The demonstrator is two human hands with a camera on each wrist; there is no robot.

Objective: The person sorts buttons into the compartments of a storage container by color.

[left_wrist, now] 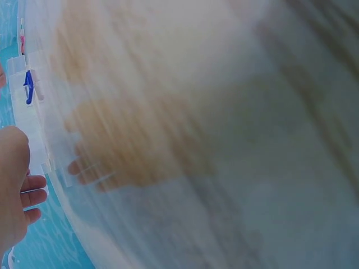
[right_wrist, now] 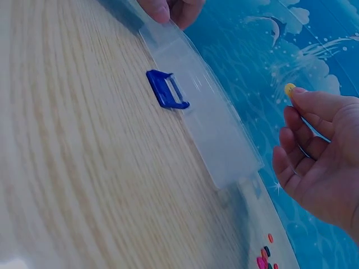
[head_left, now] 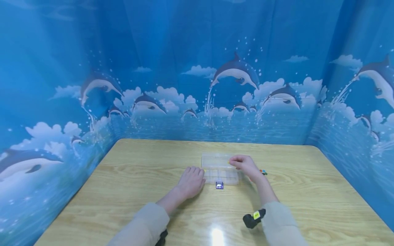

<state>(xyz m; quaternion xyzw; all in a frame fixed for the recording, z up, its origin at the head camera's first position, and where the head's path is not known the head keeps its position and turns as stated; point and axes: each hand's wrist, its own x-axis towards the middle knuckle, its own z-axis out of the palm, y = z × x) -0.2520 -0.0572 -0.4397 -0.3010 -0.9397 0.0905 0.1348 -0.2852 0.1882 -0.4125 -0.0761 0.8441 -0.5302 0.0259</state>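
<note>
A clear plastic box (head_left: 221,176) with compartments stands with its lid (head_left: 215,160) folded back, and a blue latch (right_wrist: 162,89) at the front. My left hand (head_left: 191,181) rests by the box's left end, fingers loosely bent and touching its edge; in the left wrist view the same hand (left_wrist: 14,190) shows bent fingers. Over the lid, my right hand (head_left: 246,165) pinches a small round yellow button (right_wrist: 290,89) between thumb and index finger, the other fingers (right_wrist: 287,140) curled loosely. A yellow spot (head_left: 205,170) shows in the box's left part.
Several small coloured buttons (right_wrist: 262,261) lie in a pile right of the box, partly hidden by my right forearm in the head view. The wooden table (head_left: 147,164) reaches to a dolphin-printed blue curtain (head_left: 184,68) at the back and sides.
</note>
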